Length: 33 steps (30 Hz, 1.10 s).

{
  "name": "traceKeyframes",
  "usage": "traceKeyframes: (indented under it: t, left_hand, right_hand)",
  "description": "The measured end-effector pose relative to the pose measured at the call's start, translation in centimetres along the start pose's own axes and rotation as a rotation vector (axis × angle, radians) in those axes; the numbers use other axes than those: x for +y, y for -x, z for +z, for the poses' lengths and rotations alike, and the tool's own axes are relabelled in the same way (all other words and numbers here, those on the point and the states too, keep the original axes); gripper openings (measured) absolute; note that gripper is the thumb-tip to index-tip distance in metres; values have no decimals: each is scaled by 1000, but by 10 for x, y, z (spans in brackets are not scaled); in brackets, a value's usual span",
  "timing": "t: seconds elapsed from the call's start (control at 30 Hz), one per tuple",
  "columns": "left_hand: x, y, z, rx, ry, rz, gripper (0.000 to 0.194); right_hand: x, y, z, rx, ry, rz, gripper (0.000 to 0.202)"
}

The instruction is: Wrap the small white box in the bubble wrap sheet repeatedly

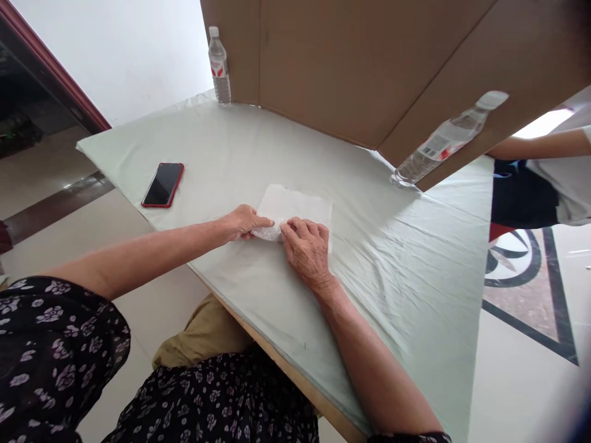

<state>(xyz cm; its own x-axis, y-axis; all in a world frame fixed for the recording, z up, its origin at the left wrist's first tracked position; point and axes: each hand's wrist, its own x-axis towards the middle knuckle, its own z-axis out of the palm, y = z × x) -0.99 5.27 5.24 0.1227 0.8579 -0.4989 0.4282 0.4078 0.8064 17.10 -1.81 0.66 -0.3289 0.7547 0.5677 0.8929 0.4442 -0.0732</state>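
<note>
A thin white sheet [295,202] lies on the pale green cloth near the table's front edge. Its near left part looks folded or bunched into a whitish, crinkled piece [268,232]. My left hand [242,223] pinches the left end of that piece, thumb on top. My right hand [307,249] rests over the sheet's near right part, fingers bent and pressed together at the piece's right end. What lies under the right fingers is hidden.
A phone with a red case [163,184] lies left on the cloth-covered table [198,141]. A tall cardboard panel [323,67] stands behind, with a water bottle [219,67] at its left and another bottle [446,144] leaning at right. Another person's arm [540,146] shows beyond the panel.
</note>
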Motion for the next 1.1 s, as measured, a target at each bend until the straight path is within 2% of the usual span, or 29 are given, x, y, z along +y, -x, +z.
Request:
traceKeyframes:
  t: [0.13,0.3,0.43,0.6,0.73,0.8,0.87,0.93,1.0,1.1]
  left_hand:
    - [2,-7,6,-61,-36,-13,34]
    - [3,-20,12,-57,-128,167,32]
    - [10,-18,21,-12,-87,94,25]
    - [21,-5,31,-69,156,-28,11]
    - [21,6,27,-161,280,5,5]
    - [17,12,22,-211,314,71,6]
    - [11,16,19,-192,307,135,19]
    - [4,19,20,-157,197,233,25]
    - [-2,19,24,-93,-15,433,24]
    - [-10,16,33,75,-359,738,18]
  right_hand:
    - [0,0,0,21,23,-10,20]
    - [-1,0,0,-2,9,4,21]
    - [-1,0,1,-7,-1,10,21]
    - [-2,-1,-1,2,-38,22,19]
    - [-2,-2,-5,11,-54,16,14]
    - [-1,-1,-5,9,-55,17,15]
    - [0,0,-5,4,-64,37,17]
    - [0,1,-4,4,-89,69,19]
    - [1,1,-3,11,-129,97,21]
    - [6,-1,-7,39,-212,119,22]
